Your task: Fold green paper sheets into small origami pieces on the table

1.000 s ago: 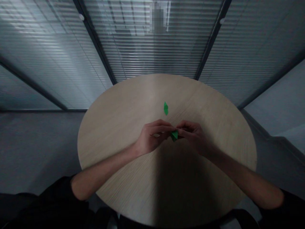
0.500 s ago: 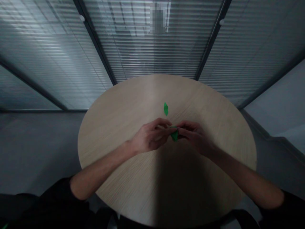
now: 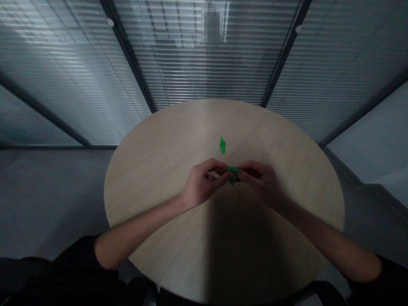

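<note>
the green paper point(image 3: 232, 169) was pinched between narrowed fingertips of the left hand point(image 3: 200, 182) and right hand point(image 3: 263, 182), above the table point(image 3: 153, 170). it looked light, thin and easily creased, best gripped by its side edges; its tip and apparent long axis pointed toward the table's near edge.
</note>
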`<state>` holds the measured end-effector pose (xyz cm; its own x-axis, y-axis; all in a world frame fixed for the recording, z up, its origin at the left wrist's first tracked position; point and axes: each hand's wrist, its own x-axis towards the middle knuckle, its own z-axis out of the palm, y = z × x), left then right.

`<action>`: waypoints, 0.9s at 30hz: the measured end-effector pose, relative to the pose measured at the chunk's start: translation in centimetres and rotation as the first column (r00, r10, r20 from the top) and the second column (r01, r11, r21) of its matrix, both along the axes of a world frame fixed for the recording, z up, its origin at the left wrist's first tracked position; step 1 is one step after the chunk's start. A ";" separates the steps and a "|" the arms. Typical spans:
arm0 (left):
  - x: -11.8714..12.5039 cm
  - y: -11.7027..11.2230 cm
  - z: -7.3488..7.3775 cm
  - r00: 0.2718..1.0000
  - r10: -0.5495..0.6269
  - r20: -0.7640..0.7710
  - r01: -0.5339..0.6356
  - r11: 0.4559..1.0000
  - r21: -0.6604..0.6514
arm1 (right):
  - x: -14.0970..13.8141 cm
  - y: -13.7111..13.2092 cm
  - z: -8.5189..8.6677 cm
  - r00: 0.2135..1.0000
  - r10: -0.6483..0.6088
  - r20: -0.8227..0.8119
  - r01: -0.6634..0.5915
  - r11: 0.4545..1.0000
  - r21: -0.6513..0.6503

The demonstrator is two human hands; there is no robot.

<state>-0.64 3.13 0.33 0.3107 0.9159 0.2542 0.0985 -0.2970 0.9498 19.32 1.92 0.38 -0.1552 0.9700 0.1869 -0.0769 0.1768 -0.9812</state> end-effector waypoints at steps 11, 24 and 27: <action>-0.1 0.0 0.4 0.998 -0.052 0.045 0.057 0.993 -0.103 | 0.0 0.1 0.2 0.999 0.016 0.042 -0.016 1.000 0.003; 0.2 0.0 0.6 0.991 -0.103 0.085 0.118 0.976 -0.182 | 0.0 0.1 0.2 0.999 0.018 0.035 -0.016 0.999 -0.041; 0.2 0.0 0.4 0.990 -0.112 0.087 0.128 0.971 -0.203 | 0.0 0.2 0.2 0.997 -0.007 0.078 0.009 1.000 -0.021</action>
